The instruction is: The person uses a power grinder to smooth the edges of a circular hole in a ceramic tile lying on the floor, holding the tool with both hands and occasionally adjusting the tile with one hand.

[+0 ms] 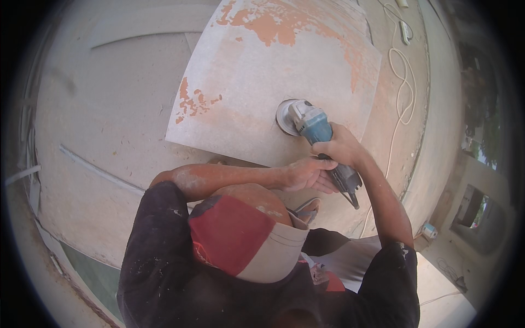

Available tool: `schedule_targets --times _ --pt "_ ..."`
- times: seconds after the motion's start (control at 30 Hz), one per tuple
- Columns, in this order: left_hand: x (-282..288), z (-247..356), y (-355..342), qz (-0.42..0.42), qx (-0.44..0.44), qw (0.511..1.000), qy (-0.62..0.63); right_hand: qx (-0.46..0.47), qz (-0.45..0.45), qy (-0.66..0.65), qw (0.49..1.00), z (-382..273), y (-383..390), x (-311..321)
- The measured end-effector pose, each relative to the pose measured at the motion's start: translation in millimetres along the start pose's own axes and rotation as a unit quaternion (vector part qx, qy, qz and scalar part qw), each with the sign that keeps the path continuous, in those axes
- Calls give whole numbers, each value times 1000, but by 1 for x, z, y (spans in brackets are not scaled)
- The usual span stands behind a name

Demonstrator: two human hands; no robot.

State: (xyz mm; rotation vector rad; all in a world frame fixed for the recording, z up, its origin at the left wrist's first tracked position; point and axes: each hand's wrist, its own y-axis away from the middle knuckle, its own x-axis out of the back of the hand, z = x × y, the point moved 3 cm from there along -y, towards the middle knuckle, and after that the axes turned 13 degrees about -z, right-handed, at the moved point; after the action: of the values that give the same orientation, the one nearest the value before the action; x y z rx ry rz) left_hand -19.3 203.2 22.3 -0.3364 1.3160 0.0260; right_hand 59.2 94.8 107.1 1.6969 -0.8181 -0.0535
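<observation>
Head view. Powered hand tool, grinder type, blue-grey body [316,127], at centre of frame, slanting from its head at upper left to its dark rear end at lower right. Round pale disc [283,118] at the head, over the lower part of a whitish panel [240,98]; disc contact with the surface cannot be confirmed. Panel fills upper centre; orange patches [268,27] at its top, more at its left and right sides.

Right grip [344,145]: clenched around the tool body. Left grip [308,174]: fingers extended, palm partly visible, beside the tool's rear; unclear whether it touches.

Lower centre: person's red-and-white cap [235,235] and dark shirt [156,262], pale smudges on the latter. Upper right: white power strip [405,33], pale looped cord [403,71] on the floor [383,117]. Left: long pale strip [104,170] on the floor.
</observation>
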Motion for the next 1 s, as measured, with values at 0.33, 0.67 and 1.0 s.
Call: schedule_targets --times 0.33,0.67,1.0 --pt "2 -2 0 -7 1 1000 -4 4 7 2 1000 1 1 -1" --pt "5 -2 -1 -10 0 1000 4 19 5 3 1000 2 -1 -1" --pt "1 -3 0 -26 9 999 20 22 21 1 1000 -1 6 -5"
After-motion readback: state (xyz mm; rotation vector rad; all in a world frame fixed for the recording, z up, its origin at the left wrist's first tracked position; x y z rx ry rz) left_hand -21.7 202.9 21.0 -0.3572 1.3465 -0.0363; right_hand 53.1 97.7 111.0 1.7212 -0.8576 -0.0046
